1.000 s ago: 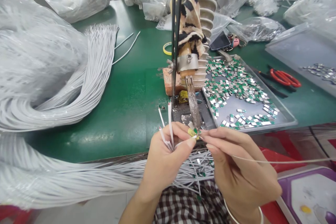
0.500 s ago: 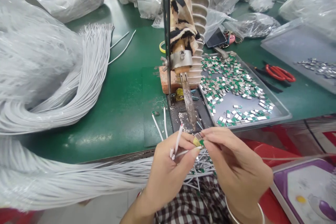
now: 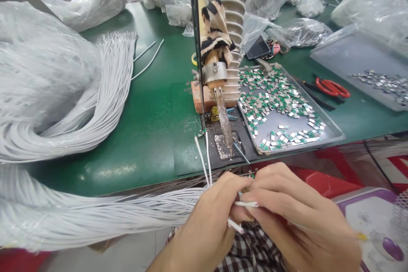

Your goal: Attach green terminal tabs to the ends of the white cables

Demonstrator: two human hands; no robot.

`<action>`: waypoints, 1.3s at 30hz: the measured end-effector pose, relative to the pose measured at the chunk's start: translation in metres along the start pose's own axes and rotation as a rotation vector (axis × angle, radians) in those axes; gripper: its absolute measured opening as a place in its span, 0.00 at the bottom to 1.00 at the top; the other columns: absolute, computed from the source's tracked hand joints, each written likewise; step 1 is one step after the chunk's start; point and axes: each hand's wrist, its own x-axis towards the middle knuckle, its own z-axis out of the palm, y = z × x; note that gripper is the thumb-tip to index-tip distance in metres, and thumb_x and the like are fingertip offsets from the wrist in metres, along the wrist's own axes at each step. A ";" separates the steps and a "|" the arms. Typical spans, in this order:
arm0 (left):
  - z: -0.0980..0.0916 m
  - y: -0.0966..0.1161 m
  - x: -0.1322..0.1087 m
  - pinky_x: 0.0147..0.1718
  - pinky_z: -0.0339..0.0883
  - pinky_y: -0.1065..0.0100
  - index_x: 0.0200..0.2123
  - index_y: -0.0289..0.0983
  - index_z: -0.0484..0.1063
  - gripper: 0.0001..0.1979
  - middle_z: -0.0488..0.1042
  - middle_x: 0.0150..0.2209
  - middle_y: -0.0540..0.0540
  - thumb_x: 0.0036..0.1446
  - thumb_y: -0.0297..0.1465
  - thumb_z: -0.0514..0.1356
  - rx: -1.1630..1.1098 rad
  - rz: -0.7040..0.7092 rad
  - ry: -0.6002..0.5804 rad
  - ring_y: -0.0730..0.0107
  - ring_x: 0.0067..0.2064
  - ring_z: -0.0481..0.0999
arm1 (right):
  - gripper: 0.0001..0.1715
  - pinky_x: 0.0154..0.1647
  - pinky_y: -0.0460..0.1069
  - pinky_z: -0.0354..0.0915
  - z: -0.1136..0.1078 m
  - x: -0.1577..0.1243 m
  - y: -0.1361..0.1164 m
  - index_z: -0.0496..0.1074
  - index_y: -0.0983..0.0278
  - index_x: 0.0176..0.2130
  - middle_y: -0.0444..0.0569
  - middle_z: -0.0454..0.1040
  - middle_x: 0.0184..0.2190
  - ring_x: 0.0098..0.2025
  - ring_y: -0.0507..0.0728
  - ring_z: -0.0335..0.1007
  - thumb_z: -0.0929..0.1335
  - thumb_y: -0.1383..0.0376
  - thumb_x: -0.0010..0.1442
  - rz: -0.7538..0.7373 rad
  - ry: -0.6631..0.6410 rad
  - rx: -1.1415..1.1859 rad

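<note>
My left hand (image 3: 210,216) is closed around white cables (image 3: 236,225), whose cut ends stick out near the thumb. My right hand (image 3: 293,212) meets it, the fingers pinched at another white cable end (image 3: 247,204). A bit of green, apparently a small circuit board (image 3: 251,176), shows between the fingertips; most of it is hidden. Just beyond the hands, a clamped soldering iron (image 3: 225,125) points down at a dark base plate (image 3: 219,159) with solder specks. Two white cables (image 3: 201,157) reach up over the table edge to the left of the plate.
A tray (image 3: 338,136) of small green-and-silver boards stands at the right, with red-handled pliers (image 3: 331,87) beside it. A large bundle of white cables (image 3: 117,93) lies at the left. A ribbed hose (image 3: 231,12) and brick (image 3: 200,98) stand behind the iron.
Both hands have come lower and closer together, and the cable ends in them have turned from upright to pointing right. The board at my fingertips is now mostly covered. The view has shifted slightly.
</note>
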 end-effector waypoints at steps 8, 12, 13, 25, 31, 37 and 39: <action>0.002 0.002 0.002 0.31 0.58 0.71 0.33 0.40 0.70 0.08 0.69 0.29 0.51 0.67 0.29 0.55 -0.003 0.129 0.332 0.72 0.31 0.66 | 0.16 0.35 0.46 0.70 0.009 -0.001 0.006 0.74 0.64 0.41 0.44 0.76 0.33 0.35 0.50 0.71 0.70 0.80 0.56 0.046 0.117 0.152; 0.002 0.005 0.005 0.30 0.56 0.69 0.28 0.38 0.65 0.14 0.67 0.27 0.51 0.69 0.29 0.51 0.000 0.039 0.289 0.72 0.29 0.65 | 0.16 0.34 0.46 0.70 0.007 -0.001 0.009 0.76 0.63 0.41 0.44 0.78 0.32 0.33 0.50 0.72 0.69 0.80 0.56 0.049 0.094 0.160; 0.001 0.005 0.005 0.29 0.56 0.69 0.28 0.38 0.65 0.15 0.67 0.26 0.50 0.69 0.29 0.50 0.001 0.020 0.283 0.71 0.29 0.64 | 0.17 0.33 0.46 0.70 0.006 0.000 0.010 0.76 0.63 0.41 0.44 0.78 0.32 0.33 0.50 0.73 0.69 0.81 0.57 0.048 0.088 0.166; -0.001 0.001 0.006 0.30 0.55 0.70 0.27 0.38 0.63 0.16 0.63 0.25 0.52 0.70 0.31 0.49 0.053 -0.074 0.248 0.73 0.27 0.62 | 0.12 0.32 0.45 0.71 0.002 0.003 0.011 0.76 0.61 0.37 0.44 0.77 0.29 0.31 0.51 0.73 0.69 0.77 0.59 0.041 0.043 0.088; -0.001 0.000 0.006 0.30 0.55 0.70 0.27 0.38 0.64 0.16 0.65 0.25 0.52 0.69 0.31 0.49 0.052 -0.072 0.245 0.73 0.28 0.63 | 0.14 0.33 0.45 0.70 0.003 0.002 0.013 0.75 0.62 0.39 0.44 0.78 0.30 0.33 0.50 0.72 0.69 0.79 0.57 0.029 0.039 0.103; 0.004 -0.002 -0.001 0.29 0.56 0.70 0.30 0.39 0.68 0.12 0.68 0.28 0.50 0.68 0.33 0.54 -0.027 0.056 0.222 0.72 0.29 0.65 | 0.12 0.27 0.45 0.62 0.004 -0.001 0.013 0.68 0.62 0.30 0.41 0.67 0.24 0.26 0.49 0.63 0.62 0.70 0.65 0.316 -0.098 0.411; 0.006 -0.001 -0.005 0.28 0.56 0.71 0.31 0.39 0.69 0.12 0.69 0.27 0.50 0.67 0.34 0.55 -0.035 0.089 0.245 0.73 0.28 0.66 | 0.13 0.28 0.45 0.62 0.004 -0.003 0.012 0.68 0.62 0.30 0.41 0.66 0.24 0.27 0.49 0.64 0.62 0.69 0.67 0.348 -0.089 0.517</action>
